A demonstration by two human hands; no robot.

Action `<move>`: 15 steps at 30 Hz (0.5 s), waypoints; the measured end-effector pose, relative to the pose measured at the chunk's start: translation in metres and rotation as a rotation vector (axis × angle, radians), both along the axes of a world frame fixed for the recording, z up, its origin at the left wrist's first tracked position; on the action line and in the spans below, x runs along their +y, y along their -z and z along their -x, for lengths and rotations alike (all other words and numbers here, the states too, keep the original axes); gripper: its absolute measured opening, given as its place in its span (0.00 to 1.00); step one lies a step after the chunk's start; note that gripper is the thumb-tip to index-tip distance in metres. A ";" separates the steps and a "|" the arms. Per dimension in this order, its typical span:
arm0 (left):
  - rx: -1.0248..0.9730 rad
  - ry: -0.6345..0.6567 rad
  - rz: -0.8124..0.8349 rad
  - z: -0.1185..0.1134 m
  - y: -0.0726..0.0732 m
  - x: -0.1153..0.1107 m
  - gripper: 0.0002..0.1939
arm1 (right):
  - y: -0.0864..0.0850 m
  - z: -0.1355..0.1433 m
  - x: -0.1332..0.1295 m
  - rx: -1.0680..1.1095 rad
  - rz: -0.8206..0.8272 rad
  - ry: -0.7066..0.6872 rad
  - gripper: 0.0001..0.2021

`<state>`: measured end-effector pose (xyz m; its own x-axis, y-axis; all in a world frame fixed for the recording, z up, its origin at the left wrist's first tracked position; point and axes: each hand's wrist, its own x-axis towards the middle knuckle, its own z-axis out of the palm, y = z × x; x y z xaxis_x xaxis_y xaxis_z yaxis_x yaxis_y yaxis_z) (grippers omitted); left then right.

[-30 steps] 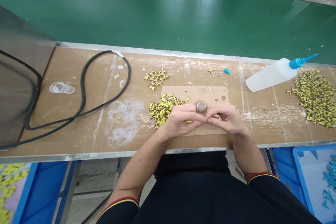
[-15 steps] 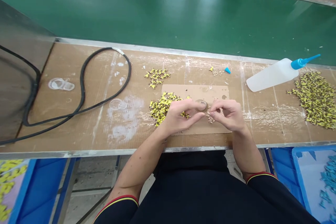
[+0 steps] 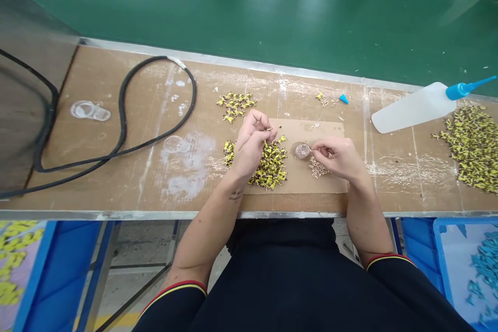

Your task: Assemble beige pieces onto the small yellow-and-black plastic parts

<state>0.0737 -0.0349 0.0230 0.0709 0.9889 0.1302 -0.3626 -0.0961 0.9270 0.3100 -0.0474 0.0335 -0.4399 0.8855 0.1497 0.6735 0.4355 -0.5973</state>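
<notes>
My left hand [image 3: 252,140] is closed in a pinch over the left part of a cardboard sheet [image 3: 288,187], with a tiny yellow and dark piece at its fingertips. Below and around it lies a pile of small yellow and dark pieces [image 3: 272,163]. My right hand [image 3: 336,155] pinches at the right edge of a small round clear dish [image 3: 302,151]; whatever its fingertips hold is too small to make out. Tiny pale pieces [image 3: 318,167] lie partly under the right hand.
A white bottle with a blue nozzle [image 3: 414,109] lies at the right, beside a big yellow pile [image 3: 476,150]. Smaller yellow pieces [image 3: 235,105] and a blue cap [image 3: 343,99] sit farther back. A black cable [image 3: 123,114] loops at the left. Blue bins [image 3: 70,270] stand below the table.
My left hand has moved away from the right one, up and left over the yellow pile. The dish is now uncovered, and my right hand has its fingertips at the dish edge.
</notes>
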 end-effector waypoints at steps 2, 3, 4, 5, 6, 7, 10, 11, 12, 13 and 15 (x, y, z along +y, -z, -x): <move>0.043 -0.007 0.002 0.000 0.001 -0.001 0.10 | 0.000 0.000 0.000 -0.014 0.006 0.005 0.08; 0.068 -0.003 -0.002 0.000 0.002 -0.001 0.09 | 0.001 0.000 0.000 -0.018 0.009 0.007 0.07; 0.092 0.003 -0.013 0.001 0.002 -0.001 0.08 | 0.001 -0.001 0.000 -0.020 0.014 0.009 0.07; 0.114 0.006 -0.031 0.001 0.003 -0.002 0.07 | 0.001 -0.001 0.000 -0.021 0.018 0.008 0.07; 0.134 0.005 -0.051 0.002 0.005 -0.002 0.06 | 0.001 -0.001 0.000 -0.022 0.021 0.007 0.07; 0.152 -0.002 -0.068 0.002 0.006 -0.002 0.05 | 0.001 -0.001 0.001 -0.022 0.024 0.004 0.07; 0.179 -0.022 -0.095 0.002 0.009 -0.002 0.03 | 0.001 -0.001 0.001 -0.030 0.029 -0.001 0.07; 0.173 -0.021 -0.095 0.002 0.009 -0.002 0.03 | 0.001 -0.001 0.001 -0.034 0.030 0.001 0.07; 0.159 -0.018 -0.092 0.002 0.010 -0.002 0.04 | 0.000 -0.001 0.000 -0.038 0.034 0.003 0.08; 0.141 -0.015 -0.087 0.002 0.010 -0.002 0.05 | 0.000 -0.001 0.000 -0.040 0.038 0.006 0.08; 0.111 -0.013 -0.074 0.002 0.010 -0.003 0.06 | 0.000 -0.001 0.000 -0.044 0.044 0.011 0.08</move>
<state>0.0717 -0.0375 0.0131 0.0756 0.9779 0.1952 -0.2567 -0.1700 0.9514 0.3106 -0.0471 0.0339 -0.4353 0.8957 0.0909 0.7042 0.4017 -0.5855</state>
